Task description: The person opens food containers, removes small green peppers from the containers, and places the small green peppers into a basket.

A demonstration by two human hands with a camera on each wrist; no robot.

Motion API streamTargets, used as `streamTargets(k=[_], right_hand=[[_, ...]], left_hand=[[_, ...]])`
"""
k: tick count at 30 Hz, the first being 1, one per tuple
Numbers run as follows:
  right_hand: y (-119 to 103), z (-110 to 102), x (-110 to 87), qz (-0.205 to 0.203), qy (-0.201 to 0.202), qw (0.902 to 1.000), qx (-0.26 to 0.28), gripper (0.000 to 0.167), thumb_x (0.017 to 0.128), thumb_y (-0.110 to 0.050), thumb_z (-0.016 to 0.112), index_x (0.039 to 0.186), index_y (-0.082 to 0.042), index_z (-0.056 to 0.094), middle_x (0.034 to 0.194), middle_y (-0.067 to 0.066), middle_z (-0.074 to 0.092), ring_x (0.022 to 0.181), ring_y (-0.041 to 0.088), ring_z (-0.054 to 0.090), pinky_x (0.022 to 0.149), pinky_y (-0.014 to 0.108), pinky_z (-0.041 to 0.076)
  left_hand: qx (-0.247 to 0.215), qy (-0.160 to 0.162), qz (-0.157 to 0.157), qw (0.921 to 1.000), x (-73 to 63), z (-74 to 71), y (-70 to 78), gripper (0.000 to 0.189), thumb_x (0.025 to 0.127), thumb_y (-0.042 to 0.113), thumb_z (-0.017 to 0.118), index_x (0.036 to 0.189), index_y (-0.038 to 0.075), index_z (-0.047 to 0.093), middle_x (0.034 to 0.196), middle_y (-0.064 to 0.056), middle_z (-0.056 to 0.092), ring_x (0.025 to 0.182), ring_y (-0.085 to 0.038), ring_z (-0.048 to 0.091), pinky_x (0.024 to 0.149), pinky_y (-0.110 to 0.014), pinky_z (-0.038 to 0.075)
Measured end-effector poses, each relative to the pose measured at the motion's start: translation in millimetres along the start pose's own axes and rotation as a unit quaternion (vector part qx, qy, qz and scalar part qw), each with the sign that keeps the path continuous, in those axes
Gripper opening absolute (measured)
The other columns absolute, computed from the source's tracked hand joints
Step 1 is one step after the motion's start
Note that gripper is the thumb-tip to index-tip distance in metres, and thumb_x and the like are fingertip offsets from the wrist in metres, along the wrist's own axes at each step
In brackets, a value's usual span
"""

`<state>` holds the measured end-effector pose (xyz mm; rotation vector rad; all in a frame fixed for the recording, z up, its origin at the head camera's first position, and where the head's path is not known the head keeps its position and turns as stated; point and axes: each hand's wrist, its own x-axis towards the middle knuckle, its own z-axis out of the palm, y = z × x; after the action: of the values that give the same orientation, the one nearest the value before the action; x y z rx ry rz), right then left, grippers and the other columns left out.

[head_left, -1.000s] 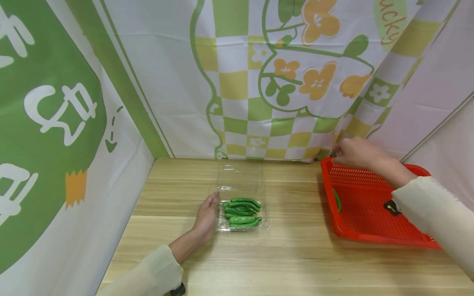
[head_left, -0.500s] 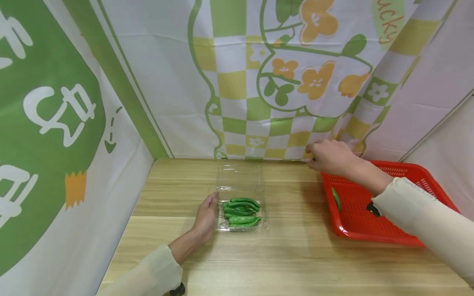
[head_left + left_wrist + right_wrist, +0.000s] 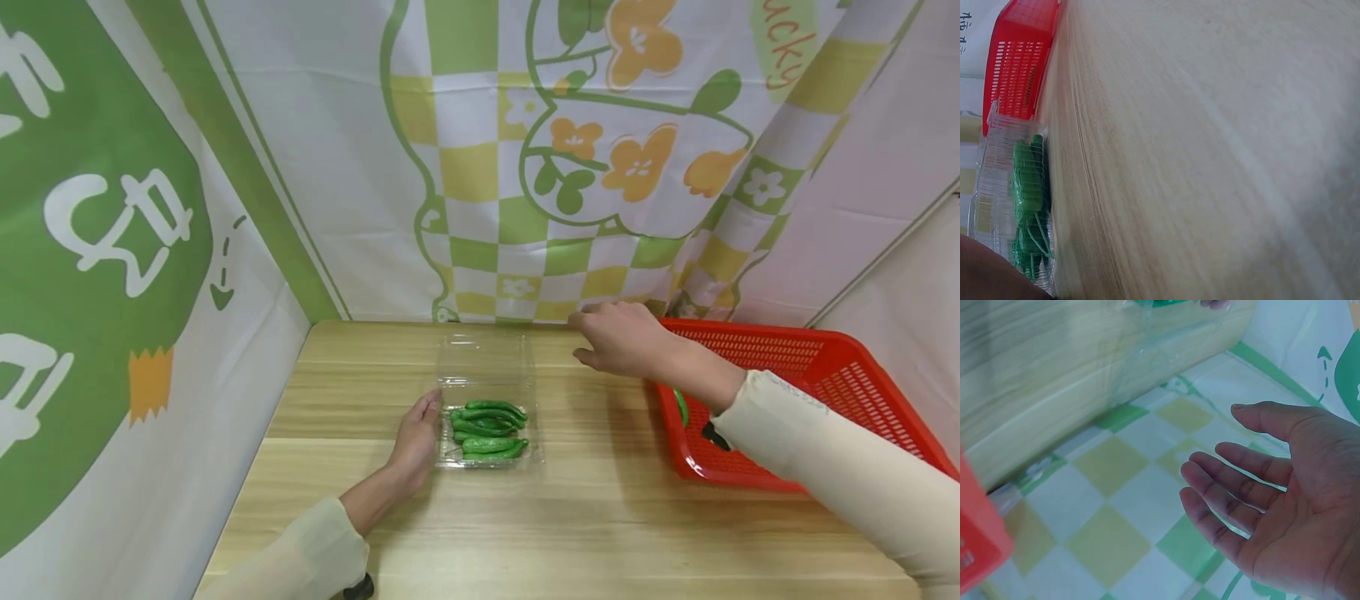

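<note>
My left hand (image 3: 415,440) holds the left edge of a clear plastic clamshell box (image 3: 487,358), its thumb at the rim. The box stands with its lid folded back, and several green chili peppers (image 3: 491,429) lie side by side in its near half. In the left wrist view the peppers (image 3: 1027,181) show through the clear wall. My right hand (image 3: 622,337) hovers near the table's back edge, between box and basket. Nothing is in its spread, slightly bent fingers, as the right hand (image 3: 1272,494) shows in the right wrist view.
A red plastic basket (image 3: 686,468) stands on the right of the wooden table (image 3: 570,533), partly behind the right forearm. One green pepper (image 3: 680,408) lies inside along its left wall. A patterned curtain (image 3: 517,208) hangs at the table's back edge, with printed cloth at both sides.
My right hand has moved left, from above the basket's back left corner toward the box, and its fingers have straightened. The left hand, the box and the peppers in it look unmoved.
</note>
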<state>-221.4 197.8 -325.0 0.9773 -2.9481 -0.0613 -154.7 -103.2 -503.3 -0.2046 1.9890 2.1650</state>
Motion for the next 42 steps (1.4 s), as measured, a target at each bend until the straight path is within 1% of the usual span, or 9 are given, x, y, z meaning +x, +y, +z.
streamTargets(k=[6, 10, 13, 20, 28, 30, 35, 37, 42], right_hand=[[-22, 6, 8.3, -0.031, -0.015, 0.9994, 0.001, 0.038, 0.093, -0.024, 0.082, 0.126, -0.005, 0.075, 0.121, 0.013, 0.076, 0.092, 0.033, 0.075, 0.064, 0.046, 0.064], [-34, 10, 12.4, -0.05, -0.023, 0.9985, 0.005, 0.037, 0.094, -0.024, 0.082, 0.125, -0.006, 0.074, 0.12, 0.012, 0.076, 0.089, 0.032, 0.075, 0.062, 0.044, 0.064], [-40, 15, 14.8, -0.061, -0.023, 0.9979, 0.005, 0.034, 0.093, -0.023, 0.082, 0.122, -0.007, 0.074, 0.115, 0.01, 0.076, 0.088, 0.031, 0.075, 0.062, 0.044, 0.063], [-58, 33, 20.6, -0.099, -0.048, 0.9939, 0.013, 0.032, 0.095, -0.023, 0.08, 0.121, -0.007, 0.074, 0.119, 0.01, 0.076, 0.1, 0.029, 0.075, 0.077, 0.043, 0.066], [-74, 58, 27.2, -0.114, -0.1, 0.9881, 0.028, 0.034, 0.098, -0.023, 0.078, 0.127, -0.008, 0.073, 0.125, 0.01, 0.075, 0.11, 0.029, 0.074, 0.082, 0.043, 0.066], [-77, 64, 29.3, -0.123, -0.104, 0.9863, 0.037, 0.029, 0.097, -0.022, 0.078, 0.122, -0.008, 0.075, 0.12, 0.008, 0.077, 0.106, 0.026, 0.075, 0.08, 0.042, 0.066], [-84, 76, 34.3, -0.153, -0.095, 0.9825, 0.048, 0.01, 0.095, -0.019, 0.078, 0.098, -0.011, 0.073, 0.095, 0.0, 0.074, 0.083, 0.017, 0.071, 0.068, 0.038, 0.062], [-86, 80, 36.1, -0.16, -0.089, 0.9821, 0.043, 0.01, 0.093, -0.019, 0.079, 0.094, -0.012, 0.072, 0.09, -0.002, 0.072, 0.079, 0.016, 0.069, 0.067, 0.039, 0.061], [-94, 90, 40.4, -0.167, -0.088, 0.9815, 0.033, 0.011, 0.089, -0.022, 0.081, 0.091, -0.014, 0.073, 0.087, -0.004, 0.072, 0.074, 0.013, 0.064, 0.062, 0.038, 0.058]], left_hand=[[0.002, 0.002, 0.0, 1.0, -0.3, -0.1, -0.5, 0.052, 0.116, 0.013, 0.028, 0.165, -0.004, 0.023, 0.174, -0.024, 0.017, 0.162, -0.044, 0.01, 0.133, -0.057, 0.008], [0.004, 0.006, 0.0, 1.0, 0.6, -0.6, -1.4, 0.052, 0.116, 0.013, 0.028, 0.165, -0.004, 0.023, 0.174, -0.024, 0.018, 0.162, -0.043, 0.012, 0.133, -0.056, 0.008], [0.005, 0.007, 0.001, 1.0, 1.2, -0.5, -1.1, 0.052, 0.116, 0.014, 0.028, 0.165, -0.004, 0.023, 0.174, -0.024, 0.018, 0.161, -0.044, 0.012, 0.133, -0.056, 0.008], [0.004, 0.006, 0.005, 1.0, -0.3, -0.5, 0.3, 0.052, 0.116, 0.013, 0.028, 0.164, -0.005, 0.023, 0.173, -0.026, 0.017, 0.161, -0.044, 0.011, 0.133, -0.056, 0.008], [0.004, 0.009, 0.008, 0.9999, -0.8, 0.0, 1.1, 0.051, 0.116, 0.013, 0.029, 0.164, -0.005, 0.024, 0.173, -0.027, 0.018, 0.161, -0.045, 0.012, 0.133, -0.057, 0.008], [0.002, 0.007, 0.007, 0.9999, -0.8, 0.0, 0.7, 0.051, 0.116, 0.012, 0.029, 0.164, -0.005, 0.024, 0.173, -0.026, 0.018, 0.161, -0.045, 0.011, 0.133, -0.057, 0.008], [-0.005, 0.004, 0.006, 1.0, -1.0, -0.3, 0.5, 0.051, 0.116, 0.012, 0.028, 0.164, -0.006, 0.023, 0.173, -0.026, 0.017, 0.161, -0.045, 0.01, 0.133, -0.057, 0.007], [-0.006, 0.004, 0.006, 1.0, -1.1, -0.2, 0.8, 0.052, 0.116, 0.012, 0.028, 0.164, -0.006, 0.023, 0.173, -0.026, 0.016, 0.161, -0.045, 0.01, 0.133, -0.057, 0.007], [-0.006, 0.005, 0.005, 1.0, -1.2, 0.6, 1.3, 0.052, 0.116, 0.012, 0.028, 0.164, -0.005, 0.022, 0.174, -0.025, 0.016, 0.162, -0.044, 0.009, 0.133, -0.056, 0.006]])
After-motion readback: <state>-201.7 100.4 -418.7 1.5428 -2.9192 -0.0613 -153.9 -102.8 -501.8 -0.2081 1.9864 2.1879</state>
